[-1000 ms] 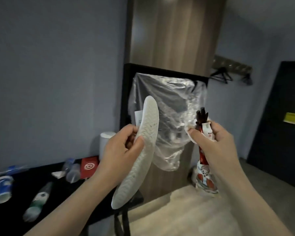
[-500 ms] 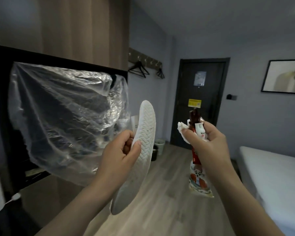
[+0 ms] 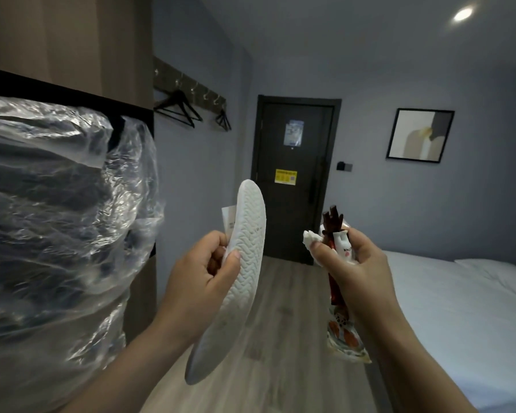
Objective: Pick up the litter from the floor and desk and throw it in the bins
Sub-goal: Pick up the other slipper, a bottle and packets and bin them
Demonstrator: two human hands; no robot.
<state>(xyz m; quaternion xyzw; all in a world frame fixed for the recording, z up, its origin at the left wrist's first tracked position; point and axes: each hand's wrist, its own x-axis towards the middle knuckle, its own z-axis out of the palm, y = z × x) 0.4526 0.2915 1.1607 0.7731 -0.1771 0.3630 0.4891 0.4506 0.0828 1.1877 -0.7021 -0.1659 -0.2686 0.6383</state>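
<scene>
Head view shows no bin; the nearest thing to a container is a clear plastic bag (image 3: 57,219) draped over dark contents at 9 o'clock, what it covers unreadable. Left hand (image 3: 200,281) is closed on a white slipper (image 3: 236,278), thumb pressed on its patterned sole, fingers (image 3: 213,242) curled behind with a slip of paper (image 3: 228,217). Right hand (image 3: 352,263) is clenched around a red snack wrapper (image 3: 340,323) hanging below the fist, plus a crumpled tissue (image 3: 311,237) at the thumb. Wood floor (image 3: 280,308) runs to a dark door (image 3: 292,174) at 12 o'clock; a white bed (image 3: 459,308) lies at 3 o'clock, hangers (image 3: 179,110) at 11.
</scene>
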